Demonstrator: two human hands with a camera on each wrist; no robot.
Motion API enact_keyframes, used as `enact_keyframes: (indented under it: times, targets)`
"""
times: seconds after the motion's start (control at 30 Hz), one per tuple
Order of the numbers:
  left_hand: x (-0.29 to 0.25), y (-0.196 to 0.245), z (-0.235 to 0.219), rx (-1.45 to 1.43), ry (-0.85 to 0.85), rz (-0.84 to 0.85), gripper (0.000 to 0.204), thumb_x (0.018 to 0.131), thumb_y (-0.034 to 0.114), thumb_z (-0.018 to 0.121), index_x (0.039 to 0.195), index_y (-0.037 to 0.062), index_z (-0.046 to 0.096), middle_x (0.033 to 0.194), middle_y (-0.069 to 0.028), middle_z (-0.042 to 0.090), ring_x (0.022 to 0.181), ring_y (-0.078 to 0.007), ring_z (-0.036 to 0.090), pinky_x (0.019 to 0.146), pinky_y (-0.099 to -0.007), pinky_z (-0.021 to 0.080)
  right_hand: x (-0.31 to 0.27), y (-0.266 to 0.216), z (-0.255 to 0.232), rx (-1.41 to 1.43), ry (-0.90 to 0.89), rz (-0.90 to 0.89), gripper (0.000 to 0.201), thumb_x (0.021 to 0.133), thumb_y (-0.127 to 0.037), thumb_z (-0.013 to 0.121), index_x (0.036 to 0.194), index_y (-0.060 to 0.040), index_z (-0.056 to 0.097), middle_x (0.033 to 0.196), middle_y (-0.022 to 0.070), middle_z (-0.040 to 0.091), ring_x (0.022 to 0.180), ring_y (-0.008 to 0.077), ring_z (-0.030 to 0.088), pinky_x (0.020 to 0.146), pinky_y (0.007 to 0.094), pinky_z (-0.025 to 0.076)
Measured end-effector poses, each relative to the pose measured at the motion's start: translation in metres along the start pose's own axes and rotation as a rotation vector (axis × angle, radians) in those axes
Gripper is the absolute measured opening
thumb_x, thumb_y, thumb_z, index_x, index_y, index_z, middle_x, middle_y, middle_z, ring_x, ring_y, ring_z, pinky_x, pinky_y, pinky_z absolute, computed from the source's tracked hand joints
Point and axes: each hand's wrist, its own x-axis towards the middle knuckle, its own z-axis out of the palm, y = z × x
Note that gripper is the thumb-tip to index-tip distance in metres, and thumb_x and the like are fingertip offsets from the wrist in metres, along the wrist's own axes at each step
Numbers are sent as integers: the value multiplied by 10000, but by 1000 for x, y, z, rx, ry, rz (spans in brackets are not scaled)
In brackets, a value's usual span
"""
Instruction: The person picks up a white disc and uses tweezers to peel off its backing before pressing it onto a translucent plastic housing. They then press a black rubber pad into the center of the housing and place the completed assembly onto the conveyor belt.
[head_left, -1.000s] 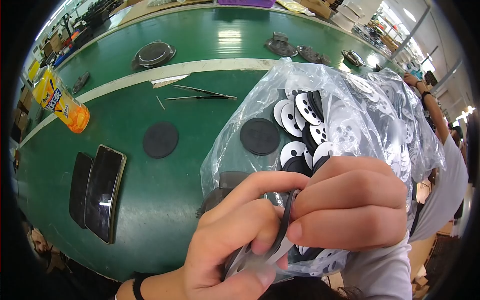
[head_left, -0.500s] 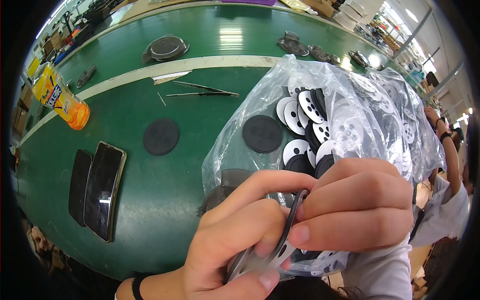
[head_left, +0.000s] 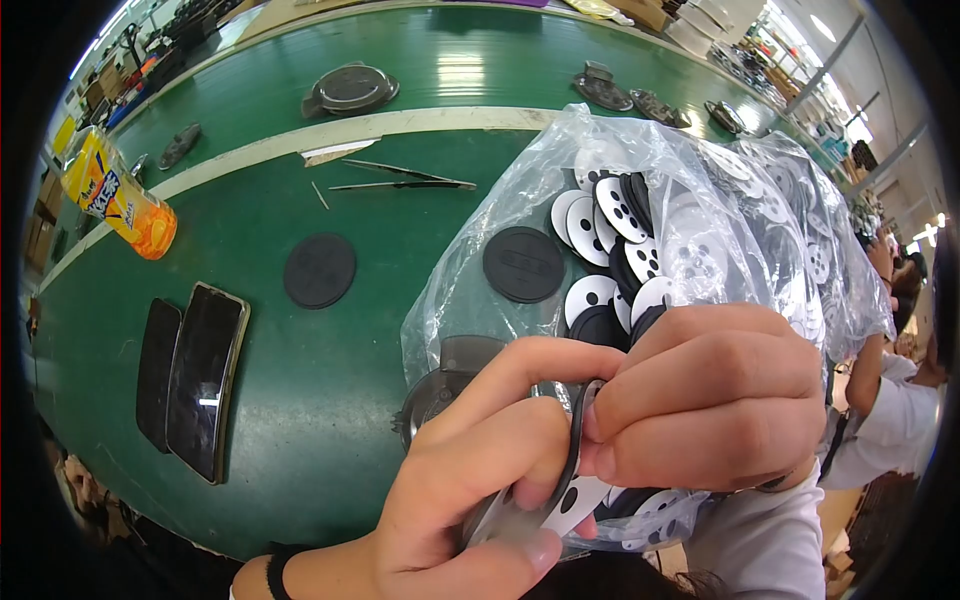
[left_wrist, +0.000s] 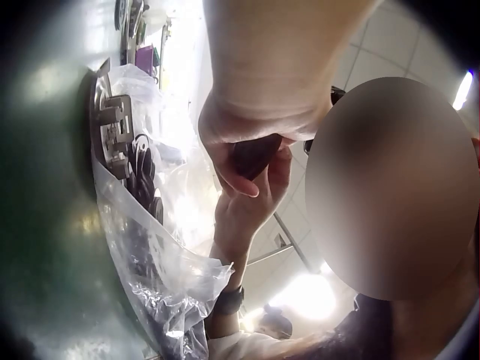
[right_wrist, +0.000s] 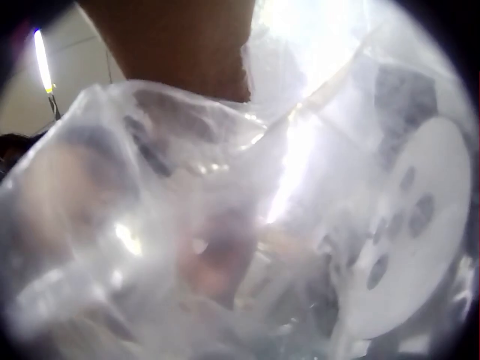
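Observation:
My left hand (head_left: pixel 470 465) grips a thin round disc (head_left: pixel 580 500), dark on one side and white with black dots on the other. Fingertips of my right hand (head_left: pixel 715 400) pinch the disc's upper edge, and both hands cover much of it. In the left wrist view the disc's dark face (left_wrist: pixel 255 156) shows between the hands. Beneath and behind them lies a clear plastic bag (head_left: pixel 470 250) with several white dotted discs (head_left: pixel 620 210) and a black disc (head_left: pixel 524 264) on it. Behind my left hand sits a smoky translucent part (head_left: pixel 430 400), half hidden.
Another black disc (head_left: pixel 320 270) lies on the green table (head_left: pixel 300 400), with tweezers (head_left: pixel 405 185) beyond it. Two phone-like slabs (head_left: pixel 205 385) and an orange drink bottle (head_left: pixel 120 200) are at left. Past the pale ledge, a belt (head_left: pixel 460 70) carries dark round parts (head_left: pixel 352 90).
The dark parts on the belt have shifted right. Both hands keep hold of the disc, with small movements of the right fingers at its edge. Another person's arm at far right has lowered.

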Motion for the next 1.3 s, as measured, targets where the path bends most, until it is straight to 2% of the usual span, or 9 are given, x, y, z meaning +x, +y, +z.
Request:
enact_keyframes:
  times: [0.03,0.1,0.4,0.63,0.7,0.93,1.0,1.23,1.3]
  targets:
    - [1,4,6,1,-1,0,114,748,67,496,750,-8,411,1186,-258,388,946,-161,494,774,-296,450,0,-1,1,-1,1,0,85,702,-30,668,780,-17,639,747,105,611,525,172,577,447,229,473]
    - [2,15,22,-157,261,-94,298,732,261,525,708,7,372,1162,-223,413,780,-162,511,614,-247,482,-1,-3,1,35,48,31,101,689,-19,679,783,-16,642,750,104,610,530,167,580,451,225,476]
    - [-4,-6,10,-90,130,114,318,732,288,534,706,13,376,1163,-222,411,790,-165,515,614,-255,480,1,-5,2,-43,41,12,82,717,-45,649,795,-21,654,758,97,612,533,155,576,442,211,466]
    - [-4,-1,10,-34,201,-4,327,734,296,531,701,12,373,1156,-223,415,771,-157,509,601,-242,460,-1,-2,5,-34,76,-13,76,720,-48,646,792,-26,659,757,92,612,526,153,573,440,211,464]
    - [-3,-5,7,2,120,108,335,731,304,528,696,11,369,1146,-222,418,744,-151,499,594,-235,443,-2,0,6,-96,57,-107,83,705,-40,661,786,-26,656,748,91,611,523,151,571,435,211,464]
    - [0,5,9,-76,124,39,350,711,322,525,690,14,358,1127,-219,430,758,-148,458,624,-235,405,0,-5,8,-49,116,-43,136,658,-11,696,785,-23,650,742,93,604,522,156,574,431,210,466]
    - [0,-8,-2,189,78,179,368,705,346,520,687,19,353,1115,-219,445,780,-154,430,674,-239,354,0,-5,7,-47,99,-34,133,663,-14,697,786,-25,650,746,94,604,529,157,577,435,211,468]
    - [-2,-4,4,245,117,179,379,708,365,511,676,27,342,1099,-226,459,782,-162,415,697,-245,322,1,-7,6,-52,96,-34,130,669,-14,693,791,-20,648,760,97,607,546,155,579,452,209,473]
    - [-3,-6,1,222,101,160,375,704,359,515,665,29,340,1102,-230,458,790,-168,417,709,-250,322,6,-9,1,-83,-13,-56,143,656,1,696,788,-15,644,767,98,607,542,154,576,452,210,473]
